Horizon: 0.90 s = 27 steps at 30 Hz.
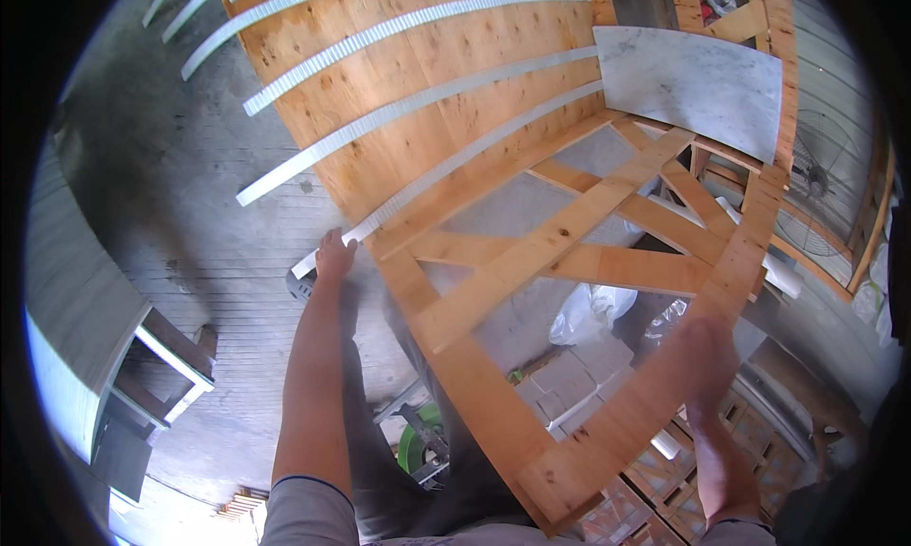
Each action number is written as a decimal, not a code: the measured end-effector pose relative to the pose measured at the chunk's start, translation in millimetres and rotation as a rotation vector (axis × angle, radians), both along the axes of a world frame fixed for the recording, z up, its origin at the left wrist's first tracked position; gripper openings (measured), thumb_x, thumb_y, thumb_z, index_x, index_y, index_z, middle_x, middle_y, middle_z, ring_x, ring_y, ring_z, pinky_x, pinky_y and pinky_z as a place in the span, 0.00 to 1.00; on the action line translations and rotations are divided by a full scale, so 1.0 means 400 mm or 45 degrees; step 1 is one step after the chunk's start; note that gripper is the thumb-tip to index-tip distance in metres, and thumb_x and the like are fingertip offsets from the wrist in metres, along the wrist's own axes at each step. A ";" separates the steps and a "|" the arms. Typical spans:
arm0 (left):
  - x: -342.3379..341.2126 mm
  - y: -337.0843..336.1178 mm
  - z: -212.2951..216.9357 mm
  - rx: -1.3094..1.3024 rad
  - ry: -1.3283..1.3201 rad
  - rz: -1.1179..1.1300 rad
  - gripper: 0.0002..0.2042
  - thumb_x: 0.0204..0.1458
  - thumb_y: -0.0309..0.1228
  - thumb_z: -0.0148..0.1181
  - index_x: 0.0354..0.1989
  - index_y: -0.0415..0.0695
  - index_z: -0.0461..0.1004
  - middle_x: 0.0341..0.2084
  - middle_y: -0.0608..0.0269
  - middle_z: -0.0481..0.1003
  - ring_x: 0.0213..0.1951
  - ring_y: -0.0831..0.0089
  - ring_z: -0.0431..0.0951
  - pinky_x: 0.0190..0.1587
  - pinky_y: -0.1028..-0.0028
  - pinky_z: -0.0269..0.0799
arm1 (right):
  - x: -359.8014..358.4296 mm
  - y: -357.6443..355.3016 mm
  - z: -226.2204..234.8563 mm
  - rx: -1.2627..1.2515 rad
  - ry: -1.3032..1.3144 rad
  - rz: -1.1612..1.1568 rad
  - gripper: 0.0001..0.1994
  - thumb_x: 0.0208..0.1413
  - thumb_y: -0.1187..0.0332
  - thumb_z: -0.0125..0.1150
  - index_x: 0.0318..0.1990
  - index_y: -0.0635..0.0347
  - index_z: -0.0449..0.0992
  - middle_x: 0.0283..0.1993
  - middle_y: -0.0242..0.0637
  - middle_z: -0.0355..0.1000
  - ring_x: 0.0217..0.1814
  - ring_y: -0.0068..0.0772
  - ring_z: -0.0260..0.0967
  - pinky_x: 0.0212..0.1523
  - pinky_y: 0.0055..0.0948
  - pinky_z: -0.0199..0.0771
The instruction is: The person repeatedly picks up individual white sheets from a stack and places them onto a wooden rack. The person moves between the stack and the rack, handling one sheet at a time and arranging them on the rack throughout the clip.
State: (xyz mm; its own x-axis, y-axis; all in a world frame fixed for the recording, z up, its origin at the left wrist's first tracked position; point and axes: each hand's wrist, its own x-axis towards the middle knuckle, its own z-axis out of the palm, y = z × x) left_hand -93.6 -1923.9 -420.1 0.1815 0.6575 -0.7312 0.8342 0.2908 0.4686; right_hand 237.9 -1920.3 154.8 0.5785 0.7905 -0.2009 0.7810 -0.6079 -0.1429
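My left hand (334, 256) is closed on the lower end of a pale ribbed strip (418, 191), just past the left edge of the plywood panel (384, 69). Several similar strips run side by side across that panel, their ends sticking out beyond it. My right hand (707, 354) is at the near right side of the wooden slat frame (569, 231). Motion smears its fingers, so I cannot tell whether they grip the wood. A grey-white marbled sheet (691, 83) leans inside the frame's far right part.
Under the frame are clear plastic bags (590, 311) and stacked pale blocks (574, 375). A green wheel (415, 442) stands near my legs. A white-framed stand (163, 370) is at left, and a fan (814, 171) is at far right.
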 end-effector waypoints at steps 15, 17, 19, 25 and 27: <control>-0.023 0.116 -0.112 0.389 0.281 -0.589 0.12 0.59 0.40 0.50 0.32 0.47 0.75 0.34 0.63 0.76 0.40 0.64 0.78 0.45 0.58 0.69 | -0.010 0.010 0.002 0.114 0.178 -0.215 0.03 0.55 0.76 0.52 0.30 0.65 0.71 0.32 0.37 0.68 0.36 0.28 0.65 0.41 0.26 0.65; -0.014 0.129 -0.096 0.261 0.288 -0.405 0.12 0.57 0.41 0.51 0.35 0.46 0.75 0.36 0.59 0.76 0.40 0.59 0.78 0.47 0.57 0.67 | -0.006 0.001 0.007 0.114 0.174 -0.234 0.03 0.54 0.77 0.53 0.29 0.65 0.71 0.32 0.37 0.68 0.36 0.28 0.65 0.40 0.26 0.65; 0.005 0.136 -0.079 0.210 0.322 -0.316 0.13 0.57 0.42 0.51 0.38 0.46 0.74 0.37 0.57 0.76 0.40 0.56 0.78 0.49 0.57 0.66 | 0.000 -0.006 0.009 0.128 0.167 -0.275 0.03 0.53 0.77 0.53 0.29 0.65 0.71 0.31 0.37 0.68 0.36 0.28 0.65 0.40 0.26 0.65; 0.002 0.248 -0.063 0.921 0.389 0.251 0.24 0.55 0.41 0.53 0.59 0.44 0.65 0.57 0.53 0.66 0.61 0.58 0.63 0.59 0.56 0.60 | 0.011 -0.009 0.005 0.109 0.170 -0.157 0.04 0.53 0.77 0.51 0.29 0.65 0.71 0.31 0.37 0.67 0.34 0.29 0.64 0.39 0.27 0.65; -0.014 0.307 -0.076 0.892 0.395 0.266 0.26 0.55 0.41 0.54 0.61 0.44 0.63 0.59 0.52 0.64 0.62 0.57 0.62 0.61 0.56 0.58 | 0.008 -0.008 0.001 0.120 0.196 -0.136 0.05 0.55 0.75 0.51 0.29 0.65 0.71 0.31 0.37 0.66 0.34 0.29 0.63 0.38 0.27 0.65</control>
State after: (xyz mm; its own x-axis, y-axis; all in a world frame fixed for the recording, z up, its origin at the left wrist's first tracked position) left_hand -99.4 -1801.2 -450.4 -0.1406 0.9813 -0.1317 0.9172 0.1792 0.3558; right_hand 241.2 -1923.6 155.3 0.6284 0.7457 -0.2216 0.6772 -0.6646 -0.3158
